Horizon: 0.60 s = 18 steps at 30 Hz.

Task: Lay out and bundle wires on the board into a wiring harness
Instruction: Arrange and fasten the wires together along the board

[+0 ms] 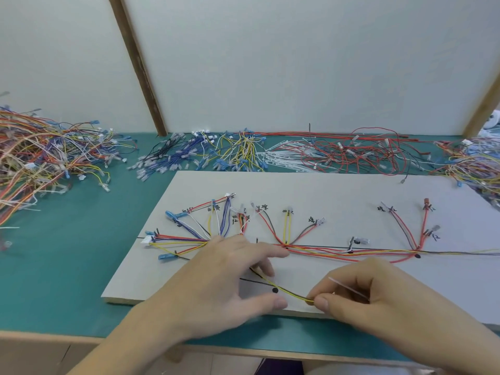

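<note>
Wires (286, 292) pinched by right hand (378, 301); left hand (230, 277) flat on board (324, 196).

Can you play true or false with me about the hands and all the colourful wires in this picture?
1. The right hand pinches a yellow wire. True.
2. The left hand holds scissors. False: it rests flat on the board, fingers spread over the wires.
3. The table under the board is green. True.
4. The white cable ties lie on the floor. False: they lie on the table behind the board.
5. A white cable tie shows in the right hand. True.
</note>
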### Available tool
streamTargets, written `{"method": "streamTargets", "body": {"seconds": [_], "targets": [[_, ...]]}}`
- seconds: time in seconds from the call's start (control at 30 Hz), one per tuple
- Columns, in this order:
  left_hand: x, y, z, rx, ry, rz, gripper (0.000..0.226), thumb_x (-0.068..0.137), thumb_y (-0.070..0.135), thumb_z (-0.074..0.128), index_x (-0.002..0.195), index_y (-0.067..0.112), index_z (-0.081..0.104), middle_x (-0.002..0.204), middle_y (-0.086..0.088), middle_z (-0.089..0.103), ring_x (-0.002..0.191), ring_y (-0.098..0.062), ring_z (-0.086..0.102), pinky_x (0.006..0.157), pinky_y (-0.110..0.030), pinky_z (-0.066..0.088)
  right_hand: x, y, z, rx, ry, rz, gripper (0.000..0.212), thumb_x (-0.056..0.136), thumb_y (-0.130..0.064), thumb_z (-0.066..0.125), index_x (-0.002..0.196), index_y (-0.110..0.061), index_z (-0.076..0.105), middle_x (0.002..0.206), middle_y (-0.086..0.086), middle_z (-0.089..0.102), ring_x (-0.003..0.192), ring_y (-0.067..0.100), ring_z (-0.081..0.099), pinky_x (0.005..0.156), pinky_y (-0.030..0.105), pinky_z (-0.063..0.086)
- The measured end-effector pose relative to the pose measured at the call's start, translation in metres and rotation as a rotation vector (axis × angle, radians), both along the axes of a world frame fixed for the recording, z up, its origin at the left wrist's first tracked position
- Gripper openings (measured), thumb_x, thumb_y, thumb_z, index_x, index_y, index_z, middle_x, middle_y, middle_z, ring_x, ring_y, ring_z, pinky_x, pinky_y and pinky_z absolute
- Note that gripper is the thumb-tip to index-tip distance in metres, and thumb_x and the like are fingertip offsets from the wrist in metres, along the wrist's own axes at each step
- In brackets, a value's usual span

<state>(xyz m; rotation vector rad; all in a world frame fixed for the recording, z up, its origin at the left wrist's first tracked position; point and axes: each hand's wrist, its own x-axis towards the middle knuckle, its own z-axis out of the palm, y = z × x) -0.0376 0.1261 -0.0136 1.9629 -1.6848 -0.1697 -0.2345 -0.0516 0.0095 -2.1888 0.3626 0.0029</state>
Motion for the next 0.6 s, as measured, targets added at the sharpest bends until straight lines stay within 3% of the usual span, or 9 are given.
{"method": "streamTargets", "body": {"seconds": [0.1, 0.2, 0.3, 0.37, 0.47, 0.6], "targets": [[0.007, -0.003, 0.005, 0.009, 0.045, -0.056, 0.031, 0.083, 0.06, 0.076, 0.105, 0.039, 0.073, 0.098, 0.022, 0.067, 0.101, 0.002, 0.061, 0.093, -0.022, 0.042, 0.001, 0.0, 0.006, 0.007, -0.083, -0.027, 0.024, 0.086, -0.055, 0.063, 0.1, -0.041, 0.076, 0.06, -0.005, 0.052, 0.057, 0.001, 0.04, 0.055, 0.021, 0.033], [0.012, 0.0, 0.006, -0.005, 0.111, -0.053, 0.028, 0.083, 0.064, 0.074, 0.092, 0.038, 0.076, 0.091, 0.018, 0.067, 0.095, -0.007, 0.063, 0.083, -0.021, 0.045, 0.003, 0.002, 0.011, -0.004, -0.144, -0.049, 0.019, 0.089, -0.048, 0.063, 0.098, -0.038, 0.076, 0.058, -0.005, 0.051, 0.055, 0.002, 0.04, 0.053, 0.019, 0.035], [0.012, 0.002, 0.004, -0.008, 0.129, 0.049, 0.034, 0.081, 0.063, 0.074, 0.109, 0.044, 0.07, 0.089, 0.019, 0.067, 0.097, -0.008, 0.062, 0.08, -0.021, 0.048, 0.01, 0.007, 0.017, 0.054, -0.206, -0.074, 0.027, 0.085, -0.057, 0.064, 0.095, -0.035, 0.077, 0.055, -0.005, 0.046, 0.053, 0.004, 0.04, 0.051, 0.016, 0.034], [0.011, 0.003, 0.002, 0.026, 0.102, 0.07, 0.044, 0.081, 0.051, 0.078, 0.122, 0.046, 0.064, 0.097, 0.021, 0.066, 0.104, -0.006, 0.059, 0.089, -0.023, 0.046, 0.014, 0.008, 0.019, 0.088, -0.27, -0.134, 0.034, 0.078, -0.06, 0.061, 0.091, -0.033, 0.078, 0.053, -0.011, 0.043, 0.051, 0.004, 0.038, 0.049, 0.013, 0.032], [0.01, 0.012, -0.004, -0.007, 0.065, 0.091, 0.068, 0.081, 0.025, 0.08, 0.139, 0.046, 0.052, 0.128, 0.028, 0.056, 0.132, -0.002, 0.047, 0.108, -0.012, 0.03, 0.017, 0.006, 0.02, 0.119, -0.323, -0.226, 0.026, 0.081, -0.051, 0.066, 0.088, -0.028, 0.078, 0.053, -0.011, 0.043, 0.051, 0.003, 0.04, 0.049, 0.01, 0.034], [0.009, 0.031, -0.013, -0.11, 0.035, 0.26, 0.082, 0.078, 0.026, 0.079, 0.146, 0.051, 0.041, 0.147, 0.028, 0.041, 0.147, -0.005, 0.032, 0.113, -0.006, 0.017, 0.014, 0.004, 0.015, 0.143, -0.281, -0.244, 0.023, 0.085, -0.047, 0.067, 0.089, -0.028, 0.079, 0.053, -0.01, 0.043, 0.05, 0.004, 0.039, 0.048, 0.01, 0.033]]}}
